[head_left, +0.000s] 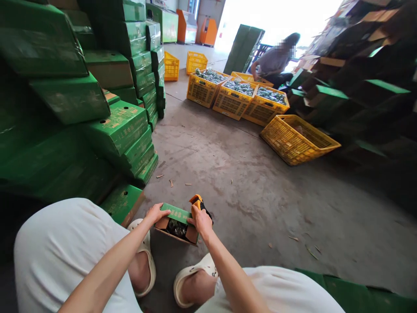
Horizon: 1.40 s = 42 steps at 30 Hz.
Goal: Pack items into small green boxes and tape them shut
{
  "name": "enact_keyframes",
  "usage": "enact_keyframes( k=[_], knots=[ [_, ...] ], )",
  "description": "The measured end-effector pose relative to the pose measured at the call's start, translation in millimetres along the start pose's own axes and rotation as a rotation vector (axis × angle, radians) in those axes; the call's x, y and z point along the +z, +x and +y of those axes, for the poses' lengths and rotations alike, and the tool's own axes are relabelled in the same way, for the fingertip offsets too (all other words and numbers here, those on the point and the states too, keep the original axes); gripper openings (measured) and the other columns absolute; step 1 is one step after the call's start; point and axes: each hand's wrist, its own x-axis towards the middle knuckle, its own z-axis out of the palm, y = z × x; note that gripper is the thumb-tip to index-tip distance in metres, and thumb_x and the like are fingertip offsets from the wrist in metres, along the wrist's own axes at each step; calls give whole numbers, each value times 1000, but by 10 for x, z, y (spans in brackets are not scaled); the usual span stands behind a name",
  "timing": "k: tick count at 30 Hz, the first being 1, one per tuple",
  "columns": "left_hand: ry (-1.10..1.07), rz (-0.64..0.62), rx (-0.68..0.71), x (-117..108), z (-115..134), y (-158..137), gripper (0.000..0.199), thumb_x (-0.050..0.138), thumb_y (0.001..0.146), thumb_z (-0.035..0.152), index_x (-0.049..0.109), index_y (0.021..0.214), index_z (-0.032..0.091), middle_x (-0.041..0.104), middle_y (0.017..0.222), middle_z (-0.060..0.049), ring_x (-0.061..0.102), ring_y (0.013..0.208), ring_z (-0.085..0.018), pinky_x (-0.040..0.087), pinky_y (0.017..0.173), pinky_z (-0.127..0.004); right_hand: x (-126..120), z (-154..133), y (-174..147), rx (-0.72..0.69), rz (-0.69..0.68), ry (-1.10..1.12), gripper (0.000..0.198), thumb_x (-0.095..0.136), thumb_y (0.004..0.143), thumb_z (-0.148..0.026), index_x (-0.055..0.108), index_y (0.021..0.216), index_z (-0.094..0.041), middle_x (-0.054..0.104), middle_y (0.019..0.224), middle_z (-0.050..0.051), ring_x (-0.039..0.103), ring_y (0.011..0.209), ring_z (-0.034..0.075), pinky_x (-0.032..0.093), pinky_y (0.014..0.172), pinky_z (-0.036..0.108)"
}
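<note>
Box looks light and bendable, best held at its ends; my left fingers hold its left end, my right fingers grip a tape dispenser.

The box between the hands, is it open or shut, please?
The box is open, at least partly: dark contents show between brown flaps.

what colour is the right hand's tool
The tool is orange and black, in the head view.
</note>
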Motion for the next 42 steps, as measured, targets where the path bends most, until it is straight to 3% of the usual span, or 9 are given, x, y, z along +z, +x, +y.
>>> enact_keyframes(
  k=[6, 10, 13, 17, 21, 28, 34, 38, 42],
  knots=[
    [485, 123, 161, 44, 203, -243, 72, 56, 93, 39, 37, 161, 22, 29, 169, -23, 46, 145, -42, 36, 114, -59, -24, -61, 75, 51, -46, -18, 60, 77, 89, -45, 53, 142, -29, 65, 127, 15, 70, 109, 26, 47, 85, 30],
    [636, -84, 463, 131, 214, -419, 119, 74, 68, 75, 28, 165, 24, 18, 172, -22, 15, 159, -45, 18, 123, -65, -22, -78, 45, 38, -4, -12, 61, 77, 90, -43, 51, 143, -28, 65, 128, 16, 70, 108, 26, 49, 86, 31],
    [676, -19, 587, 389, 139, -502, 143, 74, 55, 88, 21, 166, 15, 10, 172, -25, 7, 160, -45, 10, 126, -63, -31, -91, 11, 39, 5, -9, 62, 77, 89, -44, 52, 143, -27, 65, 128, 17, 70, 108, 26, 49, 88, 31],
    [674, 128, 650, 654, 76, -449, 130, 59, 70, 90, 22, 166, 12, 20, 171, -24, 15, 160, -41, 11, 128, -60, -60, -98, 10, 30, -5, -7, 59, 77, 90, -44, 53, 141, -26, 64, 128, 17, 70, 109, 26, 50, 87, 31],
    [658, 183, 631, 661, 139, -235, 127, 58, 72, 90, 25, 165, 11, 30, 168, -23, 21, 158, -43, 6, 128, -62, -54, -96, 61, 17, -39, -15, 58, 79, 88, -43, 55, 138, -25, 65, 125, 17, 69, 110, 27, 50, 88, 31],
    [581, 151, 676, 670, 195, -23, 71, 45, 97, 66, 53, 153, 23, 62, 143, -16, 51, 134, -35, 19, 125, -56, 15, -55, 179, 38, -64, 7, 68, 81, 87, -45, 49, 145, -28, 64, 127, 16, 70, 110, 27, 51, 90, 32],
    [608, 167, 682, 685, 141, -72, 70, 44, 99, 64, 46, 158, 25, 59, 149, -14, 49, 139, -33, 18, 126, -55, 36, -58, 118, 59, -44, 23, 70, 80, 87, -45, 47, 147, -30, 63, 129, 16, 70, 109, 26, 51, 89, 33],
    [645, 180, 759, 669, -64, -164, 76, 47, 99, 61, 34, 163, 21, 39, 167, -13, 32, 155, -31, 12, 130, -54, 28, -50, 27, 53, -30, 51, 71, 81, 85, -45, 47, 146, -30, 63, 129, 16, 70, 110, 26, 50, 88, 32],
    [674, 266, 649, 681, -278, -238, 74, 45, 102, 55, 27, 166, 22, 28, 171, -11, 24, 159, -30, 14, 130, -56, 28, -27, 25, 52, -42, 59, 66, 78, 88, -46, 49, 146, -31, 64, 130, 15, 70, 110, 26, 49, 89, 32]
  ],
)
